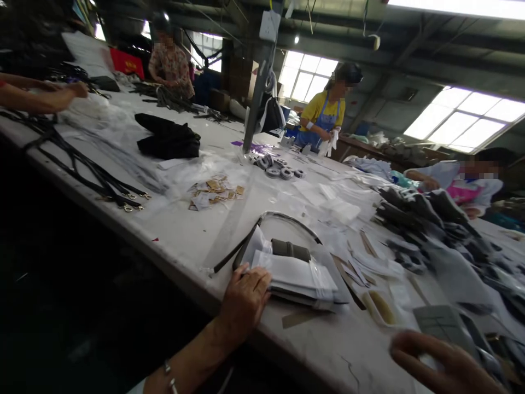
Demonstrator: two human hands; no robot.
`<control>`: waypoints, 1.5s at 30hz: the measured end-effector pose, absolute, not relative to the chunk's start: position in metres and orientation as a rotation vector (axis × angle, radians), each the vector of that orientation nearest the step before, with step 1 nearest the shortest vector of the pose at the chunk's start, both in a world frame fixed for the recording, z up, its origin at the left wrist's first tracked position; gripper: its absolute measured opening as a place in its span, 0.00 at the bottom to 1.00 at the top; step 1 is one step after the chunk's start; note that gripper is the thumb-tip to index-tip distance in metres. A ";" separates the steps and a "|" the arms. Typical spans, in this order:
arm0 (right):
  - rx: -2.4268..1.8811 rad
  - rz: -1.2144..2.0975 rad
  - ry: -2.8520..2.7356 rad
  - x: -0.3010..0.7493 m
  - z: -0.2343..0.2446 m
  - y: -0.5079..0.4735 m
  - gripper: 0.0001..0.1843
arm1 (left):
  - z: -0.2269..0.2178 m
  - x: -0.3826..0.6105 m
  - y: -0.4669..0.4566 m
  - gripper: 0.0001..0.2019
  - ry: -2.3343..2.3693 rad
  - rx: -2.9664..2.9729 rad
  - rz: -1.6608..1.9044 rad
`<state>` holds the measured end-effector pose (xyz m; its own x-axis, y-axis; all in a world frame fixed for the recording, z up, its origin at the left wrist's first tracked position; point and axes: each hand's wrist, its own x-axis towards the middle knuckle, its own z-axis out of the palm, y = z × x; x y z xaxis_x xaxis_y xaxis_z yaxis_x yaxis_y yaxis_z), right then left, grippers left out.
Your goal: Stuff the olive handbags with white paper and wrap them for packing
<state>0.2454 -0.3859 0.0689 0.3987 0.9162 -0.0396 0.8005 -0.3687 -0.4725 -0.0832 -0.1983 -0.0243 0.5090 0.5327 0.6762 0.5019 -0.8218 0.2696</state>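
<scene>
A dark handbag (287, 273), wrapped in white sheeting and clear plastic, lies on the worktable near its front edge. Its long dark strap (293, 217) loops out behind it. My left hand (246, 293) grips the bag's near left corner, fingers over the top. At the lower right, my right hand (443, 358) is smeared by motion, its thumb and fingers apart with nothing visible in them. Close to that hand are a grey panel (441, 328) and a white oval tray (379, 307) with a yellowish inside.
Dark straps with metal clasps (127, 205), small tan tags (215, 191), tape rolls (279, 171) and a black cloth bundle (168, 137) lie on the table (176, 241). Grey pieces (430, 219) pile up at right. A metal post (256, 104) rises mid-table. Several co-workers stand around.
</scene>
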 end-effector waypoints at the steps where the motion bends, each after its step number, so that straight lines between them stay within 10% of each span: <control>1: -2.228 0.530 -1.685 0.222 0.081 -0.355 0.13 | -0.025 -0.083 -0.199 0.14 0.923 2.686 1.225; 16: -1.240 -0.034 -3.292 0.055 0.077 -0.098 0.13 | -0.038 -0.078 -0.198 0.13 0.968 2.598 1.376; 28: -1.881 0.020 -2.406 0.106 0.082 -0.114 0.45 | -0.041 -0.077 -0.196 0.13 0.958 2.620 1.417; 35: -1.915 0.113 -2.398 0.105 -0.032 -0.145 0.37 | -0.050 -0.069 -0.177 0.14 0.838 2.607 1.895; 39: -1.942 0.184 -2.341 0.112 -0.042 -0.142 0.36 | -0.032 -0.098 -0.145 0.15 0.719 2.561 1.500; 45: -1.988 0.570 -1.946 0.127 0.012 -0.103 0.42 | -0.001 -0.172 -0.023 0.28 1.871 2.157 0.709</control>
